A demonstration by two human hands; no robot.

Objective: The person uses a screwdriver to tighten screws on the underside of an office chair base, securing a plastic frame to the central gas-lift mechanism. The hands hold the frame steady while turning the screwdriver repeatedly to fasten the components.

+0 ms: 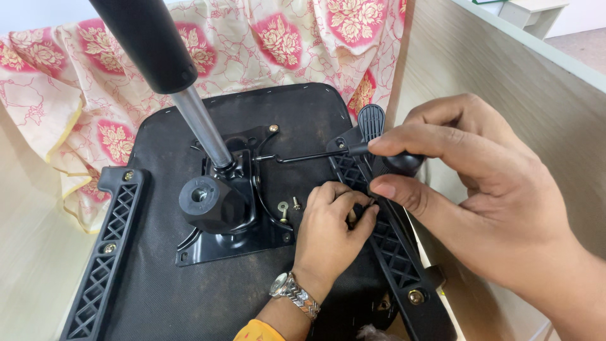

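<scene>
Fitting a screw into the right armrest bracket (394, 252) of an upturned chair seat (189, 297).

Left hand (328, 230), wristwatch on, is curled with fingertips pinched at a hole in the bracket; what they hold is hidden. Right hand (480, 189) pinches the black handle (401, 163) of a driver just above it, thumb and forefinger closed. A loose screw (296, 203) and washer (283, 207) lie beside the mechanism plate (252, 230). Best, I judge, to keep the tool straight over the hole and start the thread gently.

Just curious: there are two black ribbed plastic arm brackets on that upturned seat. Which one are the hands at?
The black ribbed plastic bracket on the picture's right: both the left hand and right hand sit over it. The matching left bracket lies untouched.
</scene>
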